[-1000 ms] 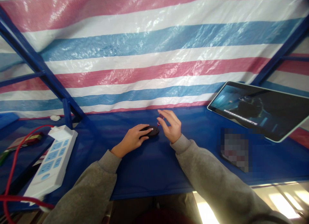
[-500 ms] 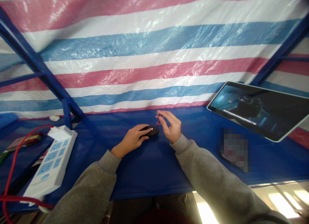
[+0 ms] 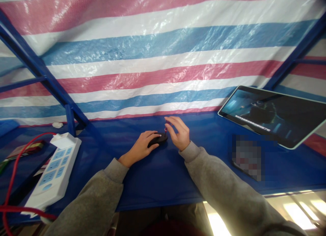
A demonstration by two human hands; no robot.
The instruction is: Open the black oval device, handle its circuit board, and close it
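Observation:
A dark, flat oval thing that looks like a computer mouse [image 3: 161, 138] lies on the blue tabletop. My left hand [image 3: 141, 144] grips it from the left, with the fingers over its top and the thumb along the near side. In my right hand [image 3: 179, 132] a small screwdriver [image 3: 165, 129] with a reddish-purple handle is pinched between thumb and fingers. It stands nearly upright, and its dark shaft comes down to the right end of the mouse. The exact point where the tip meets the mouse is too small to make out.
To the left lies a white power strip [image 3: 54, 173] with a red cable [image 3: 14, 171]. A tablet [image 3: 275, 115] with a lit screen leans at the back right, and a blurred-out flat object [image 3: 247, 158] lies before it. Blue frame bars [image 3: 38, 64] and striped sheeting [image 3: 163, 56] close off the back.
My right hand has shifted very slightly left, and its fingers have moved a little at the screwdriver handle. My left hand and the mouse have tilted or shifted slightly.

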